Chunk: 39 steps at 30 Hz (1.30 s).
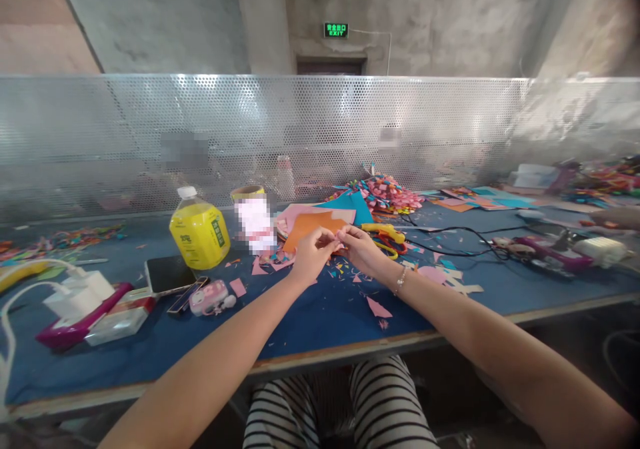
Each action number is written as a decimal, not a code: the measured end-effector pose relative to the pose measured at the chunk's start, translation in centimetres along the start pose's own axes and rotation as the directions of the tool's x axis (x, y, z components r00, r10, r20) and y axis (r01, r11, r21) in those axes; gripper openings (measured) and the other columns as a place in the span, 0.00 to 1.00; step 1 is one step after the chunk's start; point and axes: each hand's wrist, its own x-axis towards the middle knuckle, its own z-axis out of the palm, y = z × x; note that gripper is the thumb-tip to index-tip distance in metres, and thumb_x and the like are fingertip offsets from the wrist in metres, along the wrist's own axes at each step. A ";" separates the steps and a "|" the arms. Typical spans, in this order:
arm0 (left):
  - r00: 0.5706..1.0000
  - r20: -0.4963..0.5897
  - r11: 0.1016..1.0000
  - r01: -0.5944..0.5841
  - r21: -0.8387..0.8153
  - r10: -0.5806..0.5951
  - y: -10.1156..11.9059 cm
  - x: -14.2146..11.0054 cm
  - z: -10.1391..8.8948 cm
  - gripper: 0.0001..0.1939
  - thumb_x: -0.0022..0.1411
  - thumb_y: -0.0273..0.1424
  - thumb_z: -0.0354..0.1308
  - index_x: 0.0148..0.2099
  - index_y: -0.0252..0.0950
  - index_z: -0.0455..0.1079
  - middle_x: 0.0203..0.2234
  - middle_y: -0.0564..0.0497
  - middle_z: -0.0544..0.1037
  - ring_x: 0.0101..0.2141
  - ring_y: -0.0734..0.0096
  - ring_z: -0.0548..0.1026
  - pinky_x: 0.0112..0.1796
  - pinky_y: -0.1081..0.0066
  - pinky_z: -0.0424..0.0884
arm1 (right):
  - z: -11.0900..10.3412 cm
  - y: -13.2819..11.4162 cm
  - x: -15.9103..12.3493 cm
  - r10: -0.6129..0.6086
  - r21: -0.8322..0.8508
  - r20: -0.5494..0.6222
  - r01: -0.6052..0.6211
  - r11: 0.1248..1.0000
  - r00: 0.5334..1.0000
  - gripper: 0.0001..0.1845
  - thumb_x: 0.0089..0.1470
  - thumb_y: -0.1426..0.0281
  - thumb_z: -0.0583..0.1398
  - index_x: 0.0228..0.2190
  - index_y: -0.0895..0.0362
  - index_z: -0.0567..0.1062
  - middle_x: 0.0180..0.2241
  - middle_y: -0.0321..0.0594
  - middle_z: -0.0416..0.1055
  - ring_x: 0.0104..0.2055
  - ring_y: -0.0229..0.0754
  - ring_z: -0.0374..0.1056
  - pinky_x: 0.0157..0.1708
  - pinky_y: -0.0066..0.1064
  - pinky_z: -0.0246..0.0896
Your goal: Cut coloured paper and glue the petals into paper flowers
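My left hand (316, 255) and my right hand (361, 247) meet fingertip to fingertip above the middle of the table. Fingers of both are pinched together; whatever small piece lies between them, perhaps pink, is too small to name. Just behind them lies an orange sheet (306, 229), with a pink and a blue sheet (356, 203) partly under it. Yellow-handled scissors (384, 230) rest beside my right hand. Small coloured scraps are scattered below the hands, and a larger pink scrap (379, 307) lies nearer the front edge.
At the left stand a yellow drink bottle (199, 232), a phone (170, 274), a pink case (210, 297) and a purple power strip (60, 331) with white chargers. A heap of coloured pieces (385, 194) sits at the back. Black cables (450, 243) cross the right side before a perforated metal screen (240, 122).
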 end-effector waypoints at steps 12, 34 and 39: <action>0.999 -0.007 0.999 0.051 -0.015 -0.051 0.0 0.1 0.0 0.10 0.50 0.36 0.58 0.26 0.35 0.64 0.20 0.55 0.70 0.23 0.76 0.68 0.26 0.75 0.66 | -0.2 0.1 0.3 0.005 -0.019 -0.031 -0.005 1.000 1.000 0.14 0.36 0.64 0.67 0.20 0.57 0.68 0.22 0.31 0.66 0.25 0.30 0.62 0.27 0.24 0.58; 0.957 -0.068 0.932 0.256 -0.258 -0.282 -1.7 1.2 -1.3 0.09 0.42 0.30 0.62 0.26 0.34 0.64 0.20 0.54 0.72 0.22 0.75 0.71 0.26 0.73 0.66 | -13.7 -3.7 2.1 -0.169 -0.816 -0.402 -0.436 -0.380 0.900 0.33 0.47 0.45 0.49 0.35 0.60 0.76 0.36 0.53 0.72 0.39 0.53 0.67 0.37 0.38 0.58; 0.962 -0.089 0.937 0.228 -0.264 -0.259 -1.5 1.1 -1.4 0.10 0.40 0.28 0.63 0.26 0.34 0.64 0.20 0.55 0.71 0.21 0.78 0.69 0.25 0.75 0.65 | -13.5 -3.6 2.1 -0.180 -0.809 -0.427 -0.464 -0.362 0.886 0.32 0.46 0.47 0.51 0.35 0.61 0.75 0.37 0.54 0.72 0.39 0.52 0.68 0.35 0.35 0.58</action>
